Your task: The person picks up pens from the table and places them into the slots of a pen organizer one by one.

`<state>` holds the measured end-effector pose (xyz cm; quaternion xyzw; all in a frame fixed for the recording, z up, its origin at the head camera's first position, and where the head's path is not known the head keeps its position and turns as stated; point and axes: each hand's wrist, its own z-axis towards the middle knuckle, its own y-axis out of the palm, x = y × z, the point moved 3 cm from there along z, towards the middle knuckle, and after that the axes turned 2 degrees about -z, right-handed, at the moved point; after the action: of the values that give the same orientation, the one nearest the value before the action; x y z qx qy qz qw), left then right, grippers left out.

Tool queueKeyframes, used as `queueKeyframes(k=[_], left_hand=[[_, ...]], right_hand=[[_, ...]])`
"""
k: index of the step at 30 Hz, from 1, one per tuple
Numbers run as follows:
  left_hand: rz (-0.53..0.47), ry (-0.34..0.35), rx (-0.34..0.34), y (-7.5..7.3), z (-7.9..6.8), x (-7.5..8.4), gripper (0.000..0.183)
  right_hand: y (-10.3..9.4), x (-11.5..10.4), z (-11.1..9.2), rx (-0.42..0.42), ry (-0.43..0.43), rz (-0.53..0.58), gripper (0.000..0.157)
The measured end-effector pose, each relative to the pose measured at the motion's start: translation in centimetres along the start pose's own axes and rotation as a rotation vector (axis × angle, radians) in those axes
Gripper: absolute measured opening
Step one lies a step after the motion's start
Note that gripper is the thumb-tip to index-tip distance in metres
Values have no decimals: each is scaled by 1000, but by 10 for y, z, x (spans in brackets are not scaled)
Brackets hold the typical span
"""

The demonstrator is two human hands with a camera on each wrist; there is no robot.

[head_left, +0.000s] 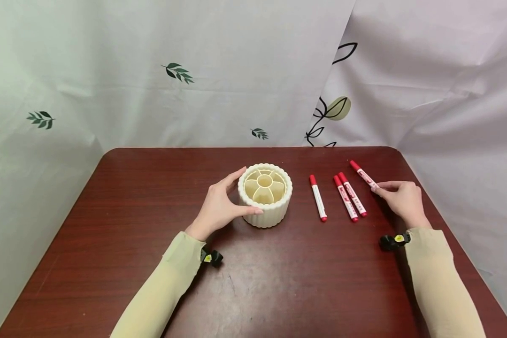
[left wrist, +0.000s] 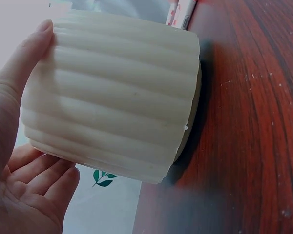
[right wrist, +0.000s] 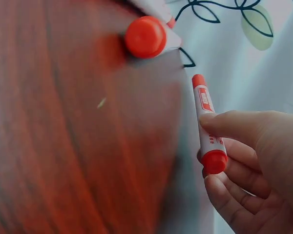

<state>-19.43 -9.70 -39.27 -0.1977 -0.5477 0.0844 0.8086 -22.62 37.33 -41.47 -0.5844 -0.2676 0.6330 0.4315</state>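
The thumb and fingertips of the right hand (head_left: 404, 201) pinch one red-capped marker (head_left: 364, 176) near the far right corner of the table (head_left: 279, 286). The left hand (head_left: 217, 206), thumb and fingers spread wide, grips the cream fluted pen holder (head_left: 269, 216) near the far edge. Three further markers (head_left: 345, 198) lie between the hands

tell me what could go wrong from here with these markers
The right hand pinches one marker, its far end jutting free, so it might swivel or slip. The two markers lying side by side could roll if bumped. The left hand holds the ribbed holder; a jerk could shift it.
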Motion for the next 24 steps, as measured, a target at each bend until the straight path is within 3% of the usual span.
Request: queueKeyframes(k=[11,24], left_hand=[[-19,-4,-9,-1,0,-1,100],[-79,1,-21,0,0,-2,100]], right_hand=[[-13,-17,1,43,33,87,50],[-30,-63,1,76,17,238,42]])
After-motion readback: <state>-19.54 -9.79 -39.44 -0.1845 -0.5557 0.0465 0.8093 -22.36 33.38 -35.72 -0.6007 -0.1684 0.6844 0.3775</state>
